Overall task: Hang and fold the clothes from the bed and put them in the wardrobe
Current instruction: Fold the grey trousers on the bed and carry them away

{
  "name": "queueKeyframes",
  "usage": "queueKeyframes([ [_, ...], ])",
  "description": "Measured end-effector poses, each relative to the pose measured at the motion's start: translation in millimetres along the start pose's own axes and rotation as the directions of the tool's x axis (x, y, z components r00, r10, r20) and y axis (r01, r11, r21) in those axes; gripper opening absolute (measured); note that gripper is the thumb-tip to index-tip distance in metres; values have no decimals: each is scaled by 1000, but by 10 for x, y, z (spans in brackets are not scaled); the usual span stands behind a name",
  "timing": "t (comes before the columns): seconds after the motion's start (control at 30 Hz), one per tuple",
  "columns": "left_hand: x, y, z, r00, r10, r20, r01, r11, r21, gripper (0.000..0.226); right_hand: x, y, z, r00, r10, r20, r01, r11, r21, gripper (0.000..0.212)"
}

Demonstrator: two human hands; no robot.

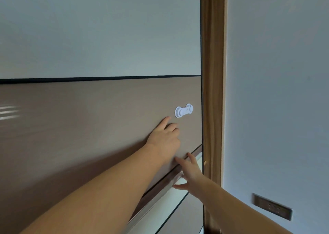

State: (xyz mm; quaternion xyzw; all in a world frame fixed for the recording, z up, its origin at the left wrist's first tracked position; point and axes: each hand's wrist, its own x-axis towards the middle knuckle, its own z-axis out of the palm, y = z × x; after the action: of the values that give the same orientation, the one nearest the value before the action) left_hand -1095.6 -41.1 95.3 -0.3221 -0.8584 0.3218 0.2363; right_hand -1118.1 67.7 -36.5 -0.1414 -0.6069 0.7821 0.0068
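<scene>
From the head camera, the view is filled by the wardrobe door (pixel 80 118), a sliding panel with a pale grey-white upper section and a brown wood-grain middle band, divided by a thin dark line. A small white plastic latch (pixel 183 110) is stuck on the brown band near its right edge, just beside the wooden frame (pixel 212 73) that runs upright along the door's side.

The left hand (pixel 164 141) lies against the brown band just below and to the left of the latch. Its index finger is stretched out straight, its tip close to the latch but not touching it, while the other fingers are loosely bent; it holds nothing.

The right hand (pixel 189 171) is lower, at the slanting metal rail (pixel 160 192) along the bottom edge of the brown band. Its fingers are spread and straight, touching the rail and the door edge, with the thumb pointing left; it grips nothing.

To the right of the frame is a plain light wall (pixel 276 91) with a grey socket plate (pixel 273 209) low down. No clothes or bed are in view.
</scene>
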Motion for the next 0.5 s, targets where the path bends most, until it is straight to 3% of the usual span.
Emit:
queueKeyframes([
  [0.5,1462,284,140,999,9,33,-10,999,32,40,1073,-375,-926,997,-43,66,39,997,66,86],
])
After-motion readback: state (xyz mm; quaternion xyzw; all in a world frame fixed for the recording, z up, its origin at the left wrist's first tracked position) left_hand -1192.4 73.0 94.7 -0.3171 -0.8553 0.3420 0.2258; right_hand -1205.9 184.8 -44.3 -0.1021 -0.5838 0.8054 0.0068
